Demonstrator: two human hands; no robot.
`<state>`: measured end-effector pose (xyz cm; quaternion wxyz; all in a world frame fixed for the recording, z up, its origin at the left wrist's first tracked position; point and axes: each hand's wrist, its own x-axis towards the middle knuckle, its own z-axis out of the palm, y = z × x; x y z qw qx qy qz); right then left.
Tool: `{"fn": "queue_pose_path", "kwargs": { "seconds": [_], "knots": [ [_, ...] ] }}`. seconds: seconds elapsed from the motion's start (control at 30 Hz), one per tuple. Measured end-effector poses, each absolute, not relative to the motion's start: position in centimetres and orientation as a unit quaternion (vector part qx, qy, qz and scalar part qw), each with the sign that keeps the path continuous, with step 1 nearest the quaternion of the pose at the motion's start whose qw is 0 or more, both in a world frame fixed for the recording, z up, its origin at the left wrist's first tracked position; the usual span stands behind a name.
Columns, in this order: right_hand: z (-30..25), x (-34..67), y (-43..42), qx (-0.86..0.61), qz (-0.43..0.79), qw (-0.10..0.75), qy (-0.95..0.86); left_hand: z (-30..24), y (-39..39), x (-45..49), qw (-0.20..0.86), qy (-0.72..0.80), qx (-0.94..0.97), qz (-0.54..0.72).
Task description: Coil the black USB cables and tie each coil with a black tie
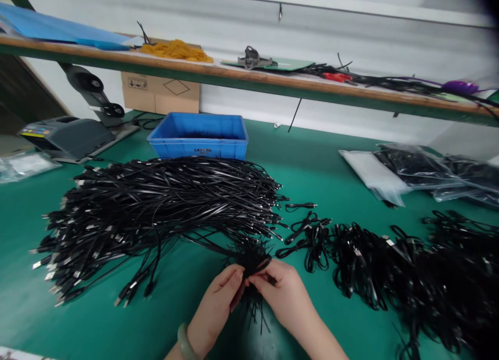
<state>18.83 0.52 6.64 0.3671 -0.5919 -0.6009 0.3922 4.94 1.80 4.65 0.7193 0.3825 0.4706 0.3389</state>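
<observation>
My left hand (225, 292) and my right hand (283, 290) meet low in the middle of the view, fingers pinched. Between them is a folded black cable (262, 266), its loop showing above the right fingertips. Just behind and below the hands, a heap of short thin black ties (251, 248) spreads on the green table. Whether a tie is between my fingertips is too small to tell. A large pile of straight black USB cables (167, 199) lies to the left, with its metal plugs toward the left end. To the right are coiled black cables (362, 261).
Behind the cable pile stands a blue bin (200, 149). A grey tape dispenser (74, 136) is at the left back, and plastic bags (413, 165) with black contents lie at the right. A shelf (218, 73) crosses above, holding yellow bands (177, 50) and a cardboard box (159, 95) stands beneath it.
</observation>
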Motion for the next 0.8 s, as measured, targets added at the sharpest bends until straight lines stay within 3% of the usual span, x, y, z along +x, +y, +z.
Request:
{"fn": "queue_pose_path", "kwargs": {
  "seconds": [0.1,0.2,0.37,0.57,0.7,0.8],
  "knots": [
    [6.2,18.8,0.3,-0.587,0.257,0.381,-0.666,4.3,1.3,5.3,0.774,0.442,0.343,0.296],
    [6.1,19.1,0.3,-0.601,0.203,0.342,-0.693,4.8,1.6,4.9,0.819,0.394,0.332,0.253],
    [7.0,19.5,0.3,-0.559,0.351,0.335,-0.672,6.2,2.6,3.9,0.684,0.501,0.430,0.310],
    [6.1,19.0,0.4,-0.616,0.372,0.391,-0.575,6.7,2.1,3.9,0.701,0.427,0.524,0.228],
    [6.2,18.3,0.1,-0.621,0.401,0.361,-0.569,6.6,2.3,3.3,0.567,0.421,0.639,0.307],
    [6.8,18.2,-0.1,-0.581,0.505,0.344,-0.538,5.8,2.5,2.9,0.452,0.442,0.706,0.320]
  ]
}}
